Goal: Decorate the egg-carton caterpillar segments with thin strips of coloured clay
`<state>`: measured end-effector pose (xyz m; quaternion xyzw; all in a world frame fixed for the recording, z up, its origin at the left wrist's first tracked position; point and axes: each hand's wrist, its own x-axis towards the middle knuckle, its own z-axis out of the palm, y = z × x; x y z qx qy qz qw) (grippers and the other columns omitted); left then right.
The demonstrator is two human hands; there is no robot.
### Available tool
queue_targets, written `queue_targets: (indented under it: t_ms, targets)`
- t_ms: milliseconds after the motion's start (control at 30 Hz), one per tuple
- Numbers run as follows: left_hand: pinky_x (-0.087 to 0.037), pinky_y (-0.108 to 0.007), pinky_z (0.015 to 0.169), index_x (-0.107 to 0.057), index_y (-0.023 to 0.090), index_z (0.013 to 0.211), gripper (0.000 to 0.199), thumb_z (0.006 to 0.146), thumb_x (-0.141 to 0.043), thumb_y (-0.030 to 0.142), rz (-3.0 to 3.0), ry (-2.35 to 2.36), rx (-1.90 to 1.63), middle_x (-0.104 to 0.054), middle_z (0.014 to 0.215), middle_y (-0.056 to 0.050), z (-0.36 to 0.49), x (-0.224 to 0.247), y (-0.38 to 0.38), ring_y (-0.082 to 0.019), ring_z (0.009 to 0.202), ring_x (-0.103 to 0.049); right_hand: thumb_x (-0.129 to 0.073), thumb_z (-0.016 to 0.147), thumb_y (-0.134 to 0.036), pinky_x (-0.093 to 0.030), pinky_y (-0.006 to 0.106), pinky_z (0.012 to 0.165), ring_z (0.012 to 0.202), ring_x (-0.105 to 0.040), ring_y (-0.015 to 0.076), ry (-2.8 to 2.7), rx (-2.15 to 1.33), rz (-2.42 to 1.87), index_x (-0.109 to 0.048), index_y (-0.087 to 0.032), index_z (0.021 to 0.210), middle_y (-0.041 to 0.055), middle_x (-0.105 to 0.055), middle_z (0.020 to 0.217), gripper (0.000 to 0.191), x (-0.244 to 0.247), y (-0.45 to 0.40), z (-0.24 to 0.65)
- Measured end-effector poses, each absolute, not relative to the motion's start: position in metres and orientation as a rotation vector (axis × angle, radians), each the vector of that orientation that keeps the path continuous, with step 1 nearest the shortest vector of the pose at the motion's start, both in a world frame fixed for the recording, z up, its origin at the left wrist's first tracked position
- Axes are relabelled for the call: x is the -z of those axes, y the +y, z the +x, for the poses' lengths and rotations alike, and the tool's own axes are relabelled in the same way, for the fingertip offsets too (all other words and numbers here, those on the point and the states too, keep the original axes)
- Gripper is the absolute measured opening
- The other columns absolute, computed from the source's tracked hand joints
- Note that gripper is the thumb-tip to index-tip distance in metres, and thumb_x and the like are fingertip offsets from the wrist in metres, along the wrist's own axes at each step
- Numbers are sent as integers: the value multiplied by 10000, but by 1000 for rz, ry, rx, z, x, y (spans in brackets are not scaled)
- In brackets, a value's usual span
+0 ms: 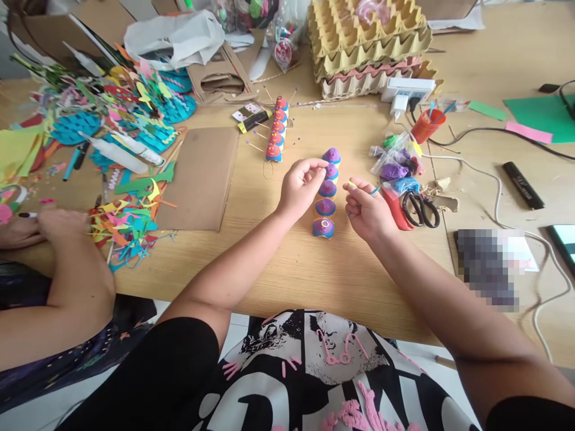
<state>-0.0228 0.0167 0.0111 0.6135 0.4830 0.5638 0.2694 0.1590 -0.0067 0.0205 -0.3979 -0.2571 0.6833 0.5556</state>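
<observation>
A strip of egg-carton cups (325, 208), covered in purple and blue with a yellow ring on the nearest cup, stands in front of me. My left hand (302, 187) is closed in a pinch beside its upper cups; whatever its fingertips hold, if anything, is too small to make out. To the right of the strip, my right hand (371, 209) pinches a small lump of yellow clay (349, 184) between thumb and forefinger. A thin blue stick (375, 191) is also tucked in that hand. Farther back stands a finished-looking red and blue egg-carton strip (277, 131) with pins stuck out sideways.
Scissors (420, 208), bagged clay (395, 170) and an orange cup (426, 126) lie right. Egg trays (368, 48) are stacked behind. Cardboard (200, 179) and paper scraps (130, 224) lie left, near another person's hands (63, 218). A white cable (498, 185) crosses the right side.
</observation>
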Motion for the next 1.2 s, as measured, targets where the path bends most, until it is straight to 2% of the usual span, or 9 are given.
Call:
queue_targets:
  t_ms: [100, 233, 467, 667, 967, 1200]
  targets:
    - [-542, -264, 790, -771, 213, 1077, 167, 1018, -690, 347, 1772, 1223, -1601, -767, 1026, -43, -20, -7, 18, -139, 878, -672, -1009, 580, -341, -267, 196, 466, 547, -396, 43, -675, -1547, -918, -702, -220, 873, -36, -701, 785, 441, -15, 6, 153]
    - [-558, -274, 819, -763, 221, 1096, 167, 1034, -682, 353, 1934, 1159, -1548, -766, 1036, -48, -21, 0, 14, -152, 954, -702, -983, 678, -535, -301, 223, 501, 576, -438, 64, -873, -1400, -919, -735, -216, 852, -26, -652, 747, 440, -7, 13, 153]
    - [-555, -349, 1014, -780, 236, 1128, 172, 986, -775, 333, 2144, 1190, -1489, -758, 1074, -35, -24, 4, 15, -186, 1077, -695, -870, 761, -723, -275, 269, 513, 549, -398, 99, -1104, -1299, -1039, -702, -221, 760, -29, -544, 621, 529, 5, 14, 160]
    - [-551, -371, 995, -809, 256, 1130, 240, 978, -779, 439, 2243, 1231, -1451, -749, 1060, -34, -26, 6, 15, -193, 1057, -681, -848, 771, -742, -267, 281, 523, 534, -379, 96, -1165, -1265, -1056, -661, -210, 680, -30, -524, 580, 572, 5, 12, 159]
    - [-528, -359, 939, -839, 275, 1064, 203, 1034, -700, 419, 2237, 1197, -1491, -736, 964, -22, -25, 6, 15, -176, 977, -653, -818, 771, -784, -283, 280, 522, 544, -379, 93, -1213, -1278, -1026, -651, -208, 692, -29, -535, 605, 605, 2, 12, 158]
    - [-544, -355, 943, -845, 272, 1015, 203, 1023, -715, 428, 2202, 1195, -1503, -749, 965, -24, -27, 6, 16, -179, 977, -667, -877, 737, -737, -334, 273, 556, 600, -403, 107, -1240, -1319, -1003, -686, -212, 737, -24, -552, 652, 558, -2, 12, 157]
